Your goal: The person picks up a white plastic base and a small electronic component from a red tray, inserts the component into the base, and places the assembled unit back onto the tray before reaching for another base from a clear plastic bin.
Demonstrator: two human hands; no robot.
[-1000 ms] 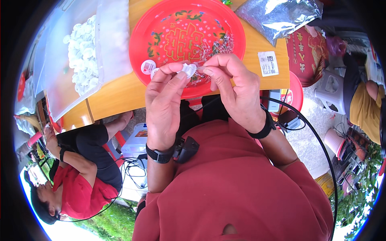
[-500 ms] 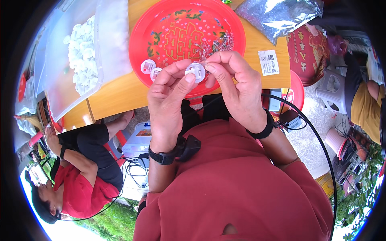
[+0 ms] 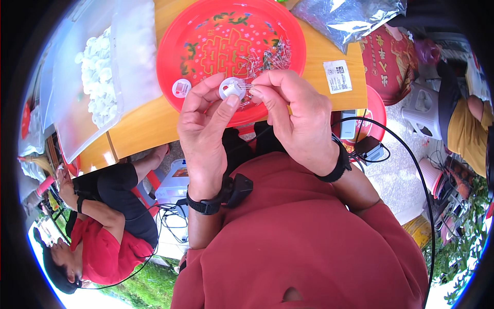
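Observation:
Over the near edge of a red round tray, my left hand pinches a small round white plastic piece between thumb and fingers. Close at its right, my right hand has thumb and forefinger pressed together on a thin wire-legged part, which reaches to the white piece; whether it sits inside cannot be made out. A similar round white piece lies on the tray by my left fingers. Toward the tray's right side lies a loose pile of thin wire-legged parts.
Many white pieces fill a clear plastic bag or bin at the left of the wooden table. A silvery plastic bag and a printed label are at the right. A black cable runs beside my right arm. Another person sits at left.
The white piece has shifted slightly left and turned, showing a different side. My right fingertips have stayed close beside it, with the thin wire legs now visible between. The whole view has shifted slightly.

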